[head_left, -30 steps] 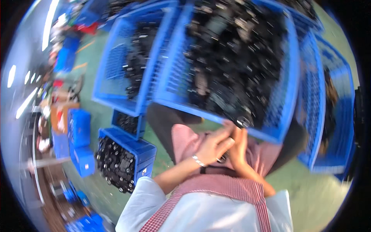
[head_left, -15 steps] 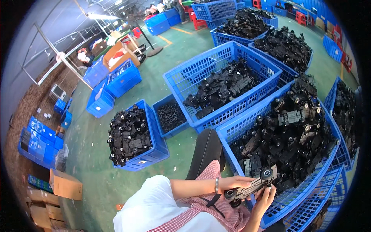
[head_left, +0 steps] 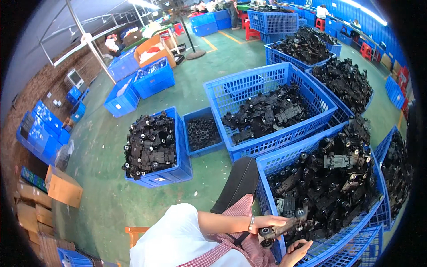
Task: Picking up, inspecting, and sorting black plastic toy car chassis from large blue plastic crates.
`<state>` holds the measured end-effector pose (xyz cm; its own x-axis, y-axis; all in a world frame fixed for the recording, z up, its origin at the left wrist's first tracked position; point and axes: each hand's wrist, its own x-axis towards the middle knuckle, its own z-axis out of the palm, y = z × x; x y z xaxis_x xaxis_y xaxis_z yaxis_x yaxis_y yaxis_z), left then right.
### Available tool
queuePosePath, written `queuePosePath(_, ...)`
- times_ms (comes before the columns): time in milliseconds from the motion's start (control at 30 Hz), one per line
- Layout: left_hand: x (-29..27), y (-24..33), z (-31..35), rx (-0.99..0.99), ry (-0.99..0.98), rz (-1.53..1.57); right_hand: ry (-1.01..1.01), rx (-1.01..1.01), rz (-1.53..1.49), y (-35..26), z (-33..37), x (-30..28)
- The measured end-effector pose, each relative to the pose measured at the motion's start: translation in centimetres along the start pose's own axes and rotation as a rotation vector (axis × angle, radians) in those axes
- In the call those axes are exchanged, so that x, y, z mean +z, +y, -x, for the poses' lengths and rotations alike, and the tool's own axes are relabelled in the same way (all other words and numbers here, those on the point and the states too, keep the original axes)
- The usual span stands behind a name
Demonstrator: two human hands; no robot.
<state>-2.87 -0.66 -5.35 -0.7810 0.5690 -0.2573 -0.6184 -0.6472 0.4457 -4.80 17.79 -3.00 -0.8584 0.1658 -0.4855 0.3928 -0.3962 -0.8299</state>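
Note:
My left hand (head_left: 269, 222) is closed round a toy car chassis (head_left: 281, 229), a grey-black frame with black wheels, held at the near left edge of a blue crate. Its far end is smeared by motion. Just below and to the right, apart from the chassis, is my right hand (head_left: 295, 252). Its fingers are curled in toward the thumb, and whatever they may hold is hidden. Beyond both hands, the large blue mesh crate (head_left: 263, 190) is heaped with black car chassis (head_left: 336, 161), many with wheels on.
A second mesh crate (head_left: 219, 119) ahead holds more chassis. Left of it stand a small blue bin (head_left: 209, 150) of black rings, perhaps tyres, and a blue box (head_left: 181, 165) piled with wheeled chassis. Further full crates crowd the right side. Cardboard boxes (head_left: 65, 187) lie far left.
My right hand has come off the chassis and dropped down and toward me. The chassis stays in my left hand, a little lower. The view has shifted slightly.

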Motion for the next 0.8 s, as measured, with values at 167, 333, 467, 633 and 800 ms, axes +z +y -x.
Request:
queuePosePath(167, -3.0, 0.1, 1.6, 0.125, 0.105, -0.034, -0.021, -0.294, 0.279, -2.2, 1.0, 2.0)
queuePosePath(333, -6.0, -1.0, 2.8, 0.054, 0.049, 0.110, -0.549, -0.367, 0.460, -1.3, 2.6, 7.4)
queuePosePath(467, -6.0, -1.6, 3.7, 0.051, -0.039, 0.246, -0.815, 0.111, 0.730, 0.6, 4.1, 9.8)
queuePosePath(633, -13.1, -9.2, 2.3, 0.377, -0.381, 0.381, -1.135, 0.722, 1.027, 4.4, 3.4, 16.5)
queuePosePath(800, -12.6, -7.2, 2.4, 0.371, -0.301, 0.331, -1.173, 0.467, 0.715, 3.4, 10.2, 31.0)
